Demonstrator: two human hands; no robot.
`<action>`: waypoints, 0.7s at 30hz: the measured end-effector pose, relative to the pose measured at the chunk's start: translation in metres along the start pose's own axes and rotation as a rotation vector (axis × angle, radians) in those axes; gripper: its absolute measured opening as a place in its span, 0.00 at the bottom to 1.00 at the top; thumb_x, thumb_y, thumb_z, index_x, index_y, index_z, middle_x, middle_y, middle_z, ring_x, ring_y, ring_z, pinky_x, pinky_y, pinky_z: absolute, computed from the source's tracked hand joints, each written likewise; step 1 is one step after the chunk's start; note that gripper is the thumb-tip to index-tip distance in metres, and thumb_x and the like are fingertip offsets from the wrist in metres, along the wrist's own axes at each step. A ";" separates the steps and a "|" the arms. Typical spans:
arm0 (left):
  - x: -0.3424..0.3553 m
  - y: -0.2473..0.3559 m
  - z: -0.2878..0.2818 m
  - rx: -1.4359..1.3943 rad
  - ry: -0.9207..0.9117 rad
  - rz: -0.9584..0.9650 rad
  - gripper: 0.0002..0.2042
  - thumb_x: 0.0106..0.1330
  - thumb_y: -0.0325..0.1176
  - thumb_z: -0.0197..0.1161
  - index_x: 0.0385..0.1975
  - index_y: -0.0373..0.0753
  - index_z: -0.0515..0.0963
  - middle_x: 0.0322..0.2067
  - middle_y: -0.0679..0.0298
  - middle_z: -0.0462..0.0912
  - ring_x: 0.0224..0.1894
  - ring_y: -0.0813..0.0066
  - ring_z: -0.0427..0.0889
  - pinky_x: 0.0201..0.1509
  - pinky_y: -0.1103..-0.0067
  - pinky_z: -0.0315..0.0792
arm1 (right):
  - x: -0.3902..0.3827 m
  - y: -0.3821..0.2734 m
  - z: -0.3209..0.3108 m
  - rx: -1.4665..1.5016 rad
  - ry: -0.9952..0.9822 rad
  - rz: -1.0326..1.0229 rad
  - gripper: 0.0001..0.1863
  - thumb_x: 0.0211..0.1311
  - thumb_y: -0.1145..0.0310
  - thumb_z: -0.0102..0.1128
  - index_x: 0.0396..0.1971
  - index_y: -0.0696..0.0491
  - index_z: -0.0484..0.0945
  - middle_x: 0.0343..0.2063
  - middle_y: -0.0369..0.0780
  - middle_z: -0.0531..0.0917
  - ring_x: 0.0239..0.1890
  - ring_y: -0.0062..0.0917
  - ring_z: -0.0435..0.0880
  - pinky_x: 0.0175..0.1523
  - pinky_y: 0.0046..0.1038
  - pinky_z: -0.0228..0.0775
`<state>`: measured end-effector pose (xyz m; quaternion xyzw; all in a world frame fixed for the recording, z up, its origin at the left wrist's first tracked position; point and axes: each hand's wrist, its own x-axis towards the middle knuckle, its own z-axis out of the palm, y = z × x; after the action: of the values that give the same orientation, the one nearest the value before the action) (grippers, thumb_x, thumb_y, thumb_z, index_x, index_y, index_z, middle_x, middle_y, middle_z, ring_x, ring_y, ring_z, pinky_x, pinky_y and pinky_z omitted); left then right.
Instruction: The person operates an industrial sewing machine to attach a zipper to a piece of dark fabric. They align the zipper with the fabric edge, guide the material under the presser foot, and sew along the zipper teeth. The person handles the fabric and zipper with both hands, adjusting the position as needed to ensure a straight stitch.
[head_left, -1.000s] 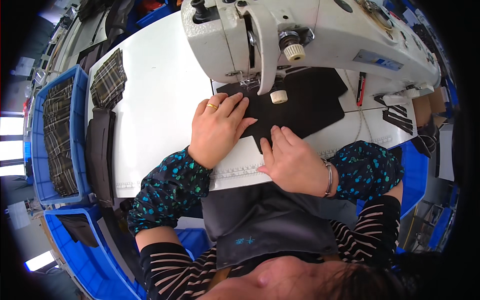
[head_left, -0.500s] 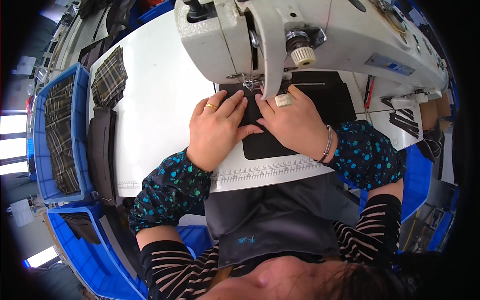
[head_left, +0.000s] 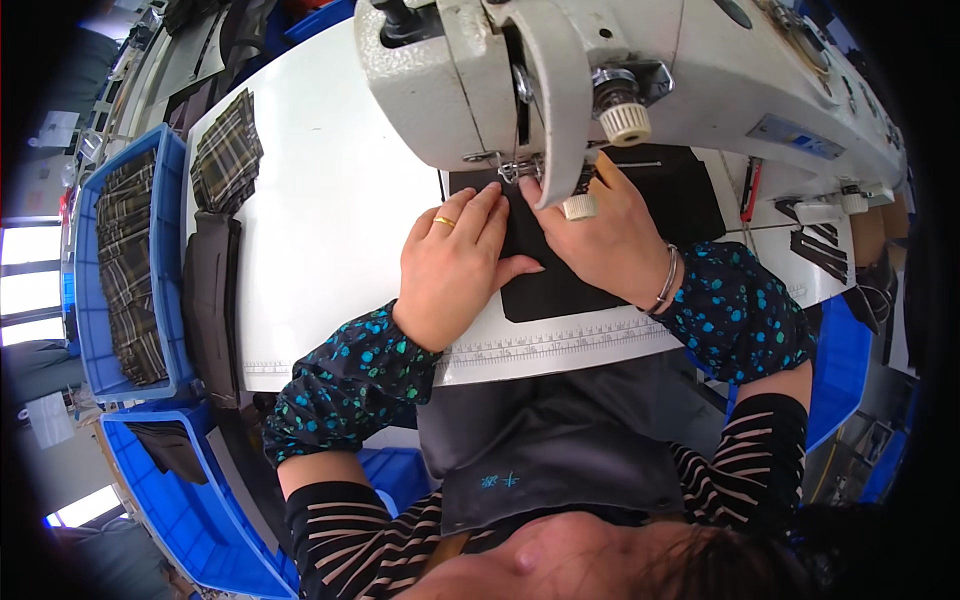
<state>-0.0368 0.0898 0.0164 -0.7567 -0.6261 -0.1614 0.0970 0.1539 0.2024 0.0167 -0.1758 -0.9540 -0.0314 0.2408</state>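
A piece of black fabric (head_left: pixel 560 285) lies flat on the white table under the head of a sewing machine (head_left: pixel 420 90). My left hand (head_left: pixel 450 265), with a gold ring on one finger, rests on the fabric's left part, fingers stretched forward and thumb out to the side. My right hand (head_left: pixel 610 235) lies on the cloth to the right of the presser foot (head_left: pixel 518 172), one finger reaching close to it. Machine parts and a white knob (head_left: pixel 580 207) cover some of its other fingers. Neither hand grips anything that I can see.
Plaid fabric pieces (head_left: pixel 228 150) and folded dark pieces (head_left: pixel 210 310) lie at the table's left edge, beside a blue bin (head_left: pixel 168 260) of plaid cloth. A red-handled tool (head_left: pixel 750 190) is at the right. A printed ruler (head_left: pixel 560 340) runs along the front edge.
The whole view has shifted slightly. My left hand has slid a little to the right over the fabric. My right thumb, seen before over the cloth, no longer shows clearly.
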 end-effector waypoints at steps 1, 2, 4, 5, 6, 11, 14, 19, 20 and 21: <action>0.000 0.001 0.000 0.000 0.003 0.000 0.34 0.54 0.58 0.74 0.54 0.35 0.86 0.58 0.64 0.86 0.54 0.65 0.85 0.58 0.71 0.78 | -0.001 0.001 0.001 -0.019 -0.002 -0.001 0.08 0.61 0.67 0.62 0.34 0.53 0.87 0.30 0.39 0.81 0.43 0.35 0.81 0.67 0.46 0.71; 0.001 0.001 0.000 0.000 0.004 0.005 0.34 0.54 0.58 0.74 0.54 0.35 0.86 0.58 0.64 0.86 0.53 0.65 0.85 0.58 0.71 0.78 | -0.002 0.004 0.003 -0.038 -0.003 -0.002 0.08 0.60 0.67 0.62 0.32 0.53 0.87 0.31 0.40 0.81 0.43 0.35 0.81 0.67 0.47 0.71; 0.002 0.000 -0.001 0.000 0.006 0.012 0.34 0.54 0.58 0.74 0.54 0.35 0.86 0.58 0.64 0.86 0.53 0.65 0.85 0.57 0.71 0.78 | -0.003 0.005 0.004 -0.054 0.009 -0.006 0.07 0.58 0.67 0.63 0.28 0.53 0.87 0.32 0.41 0.81 0.43 0.36 0.81 0.68 0.47 0.70; 0.001 0.000 -0.001 -0.012 -0.011 0.006 0.34 0.56 0.58 0.72 0.54 0.34 0.85 0.59 0.63 0.85 0.56 0.64 0.84 0.59 0.70 0.77 | -0.003 0.004 0.003 -0.051 0.023 -0.008 0.07 0.57 0.67 0.63 0.26 0.53 0.87 0.32 0.41 0.81 0.43 0.36 0.81 0.68 0.47 0.70; -0.001 0.000 0.001 -0.025 -0.029 0.000 0.34 0.58 0.59 0.70 0.55 0.34 0.84 0.60 0.62 0.84 0.59 0.63 0.82 0.60 0.68 0.75 | -0.004 0.003 0.002 -0.048 0.038 -0.011 0.08 0.57 0.67 0.64 0.24 0.53 0.87 0.32 0.41 0.81 0.43 0.36 0.81 0.68 0.47 0.70; -0.001 -0.001 0.001 -0.018 -0.022 0.013 0.34 0.58 0.59 0.70 0.55 0.34 0.85 0.60 0.62 0.84 0.58 0.63 0.82 0.60 0.69 0.75 | -0.003 0.000 -0.003 -0.087 0.021 -0.025 0.08 0.57 0.67 0.63 0.26 0.54 0.87 0.34 0.42 0.82 0.43 0.35 0.81 0.68 0.47 0.70; 0.001 -0.001 0.000 0.035 0.023 0.041 0.35 0.53 0.58 0.74 0.54 0.36 0.86 0.58 0.65 0.86 0.50 0.66 0.86 0.55 0.72 0.78 | -0.003 0.001 -0.002 -0.077 0.023 -0.027 0.08 0.57 0.67 0.64 0.27 0.54 0.88 0.34 0.42 0.82 0.43 0.35 0.81 0.68 0.47 0.70; 0.004 -0.003 0.001 0.022 0.004 0.025 0.34 0.54 0.58 0.74 0.54 0.36 0.86 0.58 0.66 0.87 0.49 0.67 0.86 0.55 0.72 0.78 | -0.003 0.004 0.000 -0.049 0.023 -0.027 0.08 0.56 0.67 0.64 0.26 0.55 0.88 0.33 0.42 0.82 0.44 0.35 0.81 0.67 0.46 0.70; 0.004 -0.003 0.002 0.023 0.009 0.027 0.34 0.54 0.58 0.74 0.54 0.36 0.86 0.58 0.67 0.87 0.49 0.67 0.86 0.55 0.72 0.78 | -0.002 0.005 0.001 -0.041 0.008 -0.028 0.08 0.56 0.67 0.64 0.25 0.55 0.88 0.33 0.41 0.82 0.44 0.35 0.81 0.67 0.45 0.70; 0.004 -0.003 0.002 0.023 0.013 0.029 0.34 0.54 0.58 0.74 0.54 0.37 0.86 0.58 0.67 0.87 0.49 0.67 0.86 0.55 0.72 0.78 | -0.002 0.005 0.001 -0.033 -0.008 -0.029 0.08 0.55 0.67 0.64 0.24 0.55 0.88 0.33 0.41 0.82 0.44 0.35 0.81 0.66 0.45 0.70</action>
<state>-0.0389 0.0952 0.0157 -0.7635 -0.6161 -0.1576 0.1123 0.1572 0.2069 0.0151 -0.1660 -0.9568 -0.0498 0.2335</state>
